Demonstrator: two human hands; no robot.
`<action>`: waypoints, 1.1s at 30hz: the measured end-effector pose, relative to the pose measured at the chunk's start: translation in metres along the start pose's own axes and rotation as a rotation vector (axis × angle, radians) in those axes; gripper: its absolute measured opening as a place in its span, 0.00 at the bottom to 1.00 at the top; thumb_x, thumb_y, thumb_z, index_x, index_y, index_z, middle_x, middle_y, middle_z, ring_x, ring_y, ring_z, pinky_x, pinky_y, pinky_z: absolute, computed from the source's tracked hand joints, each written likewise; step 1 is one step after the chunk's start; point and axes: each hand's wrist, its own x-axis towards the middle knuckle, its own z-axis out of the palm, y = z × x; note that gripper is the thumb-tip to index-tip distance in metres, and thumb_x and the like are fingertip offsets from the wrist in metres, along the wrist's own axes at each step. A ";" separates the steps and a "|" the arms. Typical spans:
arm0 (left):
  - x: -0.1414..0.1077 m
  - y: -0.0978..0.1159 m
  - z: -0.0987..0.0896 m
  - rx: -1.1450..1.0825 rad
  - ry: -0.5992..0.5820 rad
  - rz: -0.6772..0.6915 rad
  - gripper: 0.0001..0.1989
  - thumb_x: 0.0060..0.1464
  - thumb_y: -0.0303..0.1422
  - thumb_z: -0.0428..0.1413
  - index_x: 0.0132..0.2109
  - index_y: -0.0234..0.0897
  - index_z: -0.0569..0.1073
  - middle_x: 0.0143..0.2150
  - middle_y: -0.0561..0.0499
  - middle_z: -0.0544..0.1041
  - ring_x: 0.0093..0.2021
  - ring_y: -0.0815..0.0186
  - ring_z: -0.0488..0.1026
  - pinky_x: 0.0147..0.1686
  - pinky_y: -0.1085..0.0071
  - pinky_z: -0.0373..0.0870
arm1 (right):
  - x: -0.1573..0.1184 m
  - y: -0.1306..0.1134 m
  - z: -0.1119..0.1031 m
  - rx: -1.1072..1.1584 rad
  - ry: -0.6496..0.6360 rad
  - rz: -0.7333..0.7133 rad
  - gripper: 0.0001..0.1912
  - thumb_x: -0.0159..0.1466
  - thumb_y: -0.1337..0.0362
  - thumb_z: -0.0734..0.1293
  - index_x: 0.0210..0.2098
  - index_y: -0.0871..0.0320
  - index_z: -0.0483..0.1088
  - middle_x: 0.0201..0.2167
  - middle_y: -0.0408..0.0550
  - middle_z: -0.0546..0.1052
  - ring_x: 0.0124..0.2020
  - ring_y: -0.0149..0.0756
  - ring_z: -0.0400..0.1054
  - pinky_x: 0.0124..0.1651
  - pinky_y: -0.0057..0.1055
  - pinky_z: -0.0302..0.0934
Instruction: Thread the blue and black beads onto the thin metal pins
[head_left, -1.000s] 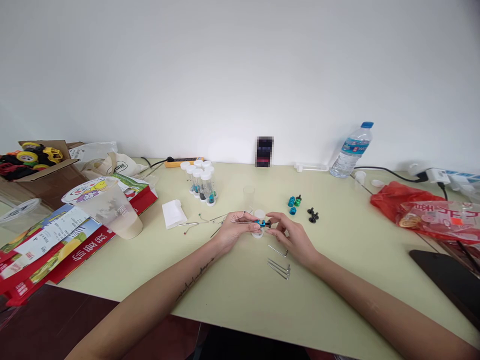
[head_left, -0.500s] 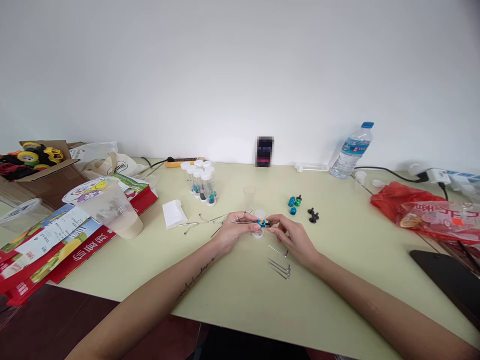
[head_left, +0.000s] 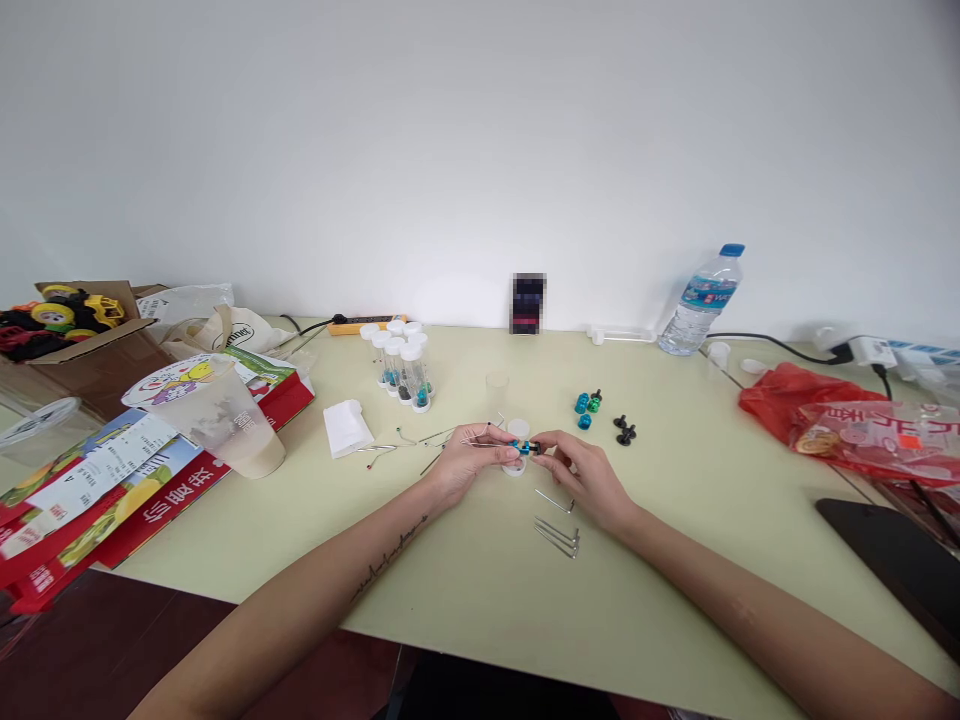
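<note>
Between both hands is a small blue piece with a black end (head_left: 523,448). My left hand (head_left: 471,464) pinches its blue side, and thin metal wires (head_left: 480,442) show by those fingers. On the other side, my right hand (head_left: 586,476) has thumb and fingertips closed on the black end. Behind and under the piece stands a small clear container with a white lid (head_left: 517,430). L-shaped hex keys (head_left: 556,538) lie just in front of my right hand. To its right are blue and green pieces (head_left: 583,404) and black screw-like pieces (head_left: 624,430).
Capped clear tubes (head_left: 409,372) stand back left, near a white packet (head_left: 348,428) and loose thin wires (head_left: 386,450). A drink cup (head_left: 244,430) is at left. A phone (head_left: 527,303) leans on the wall; a water bottle (head_left: 699,302) and red bag (head_left: 787,396) are right.
</note>
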 end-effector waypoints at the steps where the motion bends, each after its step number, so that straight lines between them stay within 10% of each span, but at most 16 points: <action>1: 0.000 0.000 0.000 -0.002 -0.002 -0.001 0.14 0.36 0.32 0.66 0.33 0.32 0.75 0.33 0.45 0.78 0.33 0.63 0.75 0.42 0.62 0.67 | 0.000 0.000 0.000 0.001 0.000 0.008 0.11 0.66 0.57 0.56 0.42 0.54 0.65 0.31 0.45 0.74 0.22 0.30 0.64 0.28 0.29 0.61; 33: 0.000 0.000 0.000 0.001 -0.009 0.010 0.14 0.37 0.32 0.66 0.34 0.32 0.76 0.34 0.45 0.78 0.33 0.63 0.74 0.43 0.61 0.67 | -0.001 0.000 0.000 0.005 -0.019 0.001 0.12 0.66 0.57 0.57 0.47 0.53 0.62 0.35 0.45 0.74 0.21 0.29 0.61 0.27 0.28 0.59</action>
